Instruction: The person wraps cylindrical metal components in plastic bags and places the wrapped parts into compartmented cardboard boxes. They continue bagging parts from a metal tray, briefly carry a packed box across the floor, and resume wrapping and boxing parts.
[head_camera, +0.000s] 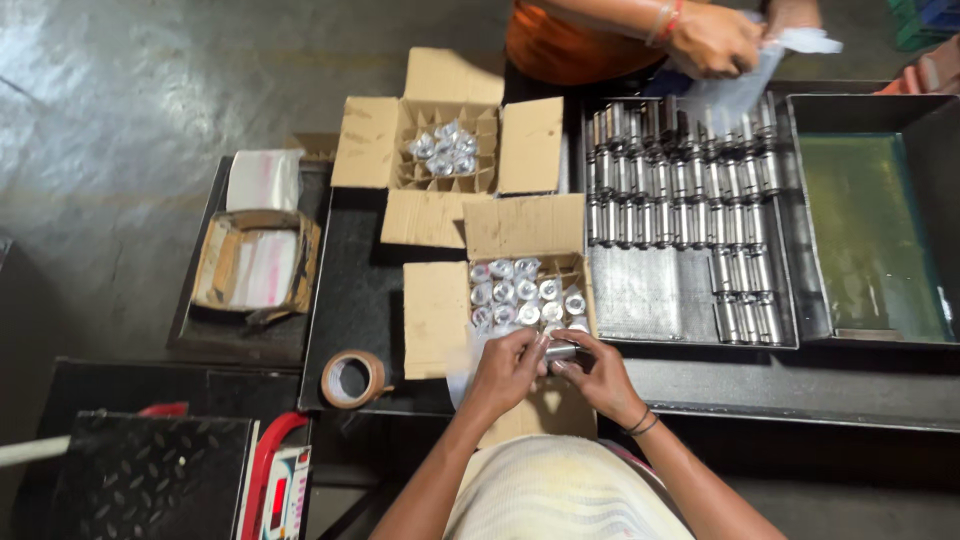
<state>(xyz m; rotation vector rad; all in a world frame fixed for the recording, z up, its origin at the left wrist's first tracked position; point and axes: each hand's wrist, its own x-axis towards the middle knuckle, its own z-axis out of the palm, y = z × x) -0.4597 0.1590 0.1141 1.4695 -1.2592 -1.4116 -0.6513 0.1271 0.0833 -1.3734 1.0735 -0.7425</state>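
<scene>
Both hands meet at the near edge of the desk (800, 385): left hand (505, 368) and right hand (597, 372) have their fingers curled around one small metal cylinder (561, 350) held between them, with thin clear plastic wrap (468, 352) bunched at the left hand's fingers. The cylinder sits just at the near rim of the near carton (435, 318), an open cardboard box with flaps spread out; its grid cells are packed with wrapped cylinders (523, 290), tops showing. Left of the hands, a roll of brown tape (351, 379) lies flat at the desk's near-left corner. Right of the carton, touching it, is a shallow metal tray (640, 295) with rows of bare metal cylinders (690, 185) lying side by side, mostly at its far end and right side. Right of that tray, a deeper metal bin (868, 225) with a greenish floor. Farther out, a second open carton (370, 140) holds a few wrapped pieces in its middle cells. Far left, a small box of plastic bags (257, 262) on a lower dark tray. At the far edge, another person's hand (712, 40) grips a clear bag (760, 70) over the tray.
</scene>
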